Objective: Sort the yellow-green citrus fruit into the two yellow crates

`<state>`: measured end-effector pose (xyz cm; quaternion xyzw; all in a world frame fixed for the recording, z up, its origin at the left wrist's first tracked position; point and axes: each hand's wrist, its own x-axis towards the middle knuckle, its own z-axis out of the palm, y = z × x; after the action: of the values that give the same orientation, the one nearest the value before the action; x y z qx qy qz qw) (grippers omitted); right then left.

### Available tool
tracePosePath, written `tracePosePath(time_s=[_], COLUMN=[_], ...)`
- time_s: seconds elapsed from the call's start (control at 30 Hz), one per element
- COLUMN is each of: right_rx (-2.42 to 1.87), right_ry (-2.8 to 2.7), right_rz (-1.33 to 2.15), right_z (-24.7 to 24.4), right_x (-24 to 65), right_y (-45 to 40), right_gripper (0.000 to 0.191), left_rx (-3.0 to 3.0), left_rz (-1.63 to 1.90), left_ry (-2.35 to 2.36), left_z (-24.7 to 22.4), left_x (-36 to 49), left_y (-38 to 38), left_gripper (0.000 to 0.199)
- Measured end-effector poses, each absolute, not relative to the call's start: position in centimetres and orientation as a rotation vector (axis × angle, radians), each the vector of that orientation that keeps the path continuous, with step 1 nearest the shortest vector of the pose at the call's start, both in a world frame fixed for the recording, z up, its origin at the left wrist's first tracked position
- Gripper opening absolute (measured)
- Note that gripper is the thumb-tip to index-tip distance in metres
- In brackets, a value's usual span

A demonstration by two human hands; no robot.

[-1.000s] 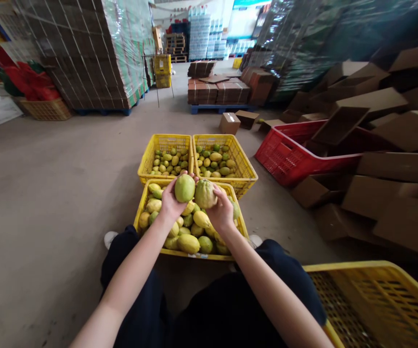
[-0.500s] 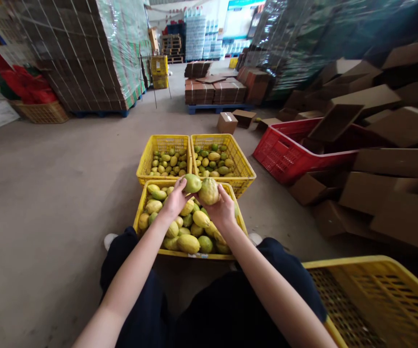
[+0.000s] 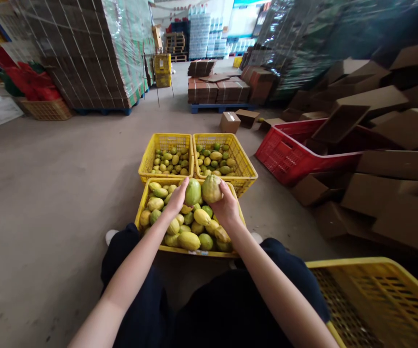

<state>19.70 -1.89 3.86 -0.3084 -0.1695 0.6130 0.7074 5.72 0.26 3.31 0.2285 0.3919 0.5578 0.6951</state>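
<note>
My left hand (image 3: 177,197) is closed around a smooth green lemon-like fruit (image 3: 193,192). In my right hand (image 3: 226,205) is a bumpy, yellowish-green citrus fruit (image 3: 212,189), gripped from its right side. The two fruits are side by side above the near yellow crate (image 3: 141,197), which is filled with yellow and green citrus fruits (image 3: 189,240). Behind it stand two more yellow crates, the left one (image 3: 144,159) and the right one (image 3: 247,164), each partly filled with smaller-looking yellow and green fruits. My forearms and hands cover part of the near crate's contents.
At the lower right is another yellow crate (image 3: 347,263). A red crate (image 3: 285,150) stands to the right among heaped cardboard boxes (image 3: 394,193). Farther back are flattened cartons on a blue pallet (image 3: 209,107) and a tall wrapped stack (image 3: 96,58) on the left.
The green fruit in my left hand has turned from lying sideways to more upright. Both hands still hold their fruits close together, and the view has shifted slightly.
</note>
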Motion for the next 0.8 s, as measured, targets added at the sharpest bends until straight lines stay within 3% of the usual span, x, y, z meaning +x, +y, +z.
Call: tracePosePath(time_s=[0.23, 0.63, 0.8], right_rx=[-0.689, -0.704, -0.761], right_ry=[-0.408, -0.336, -0.293], right_rz=[1.447, 1.615, 1.571], right_z=[3.5, 4.3, 4.2], right_x=[19.8, 19.7, 19.8], right_y=[-1.9, -2.0, -1.9], right_gripper=[0.017, 0.013, 0.01], left_rx=[0.425, 0.424, 0.505], left_rz=[1.065, 1.038, 0.953], left_ry=[0.993, 0.681, 0.892], left_z=[5.3, 6.3, 4.1], left_x=[5.6, 4.1, 3.9], left_y=[0.4, 0.3, 1.0], left_gripper=[0.044, 0.054, 0.05])
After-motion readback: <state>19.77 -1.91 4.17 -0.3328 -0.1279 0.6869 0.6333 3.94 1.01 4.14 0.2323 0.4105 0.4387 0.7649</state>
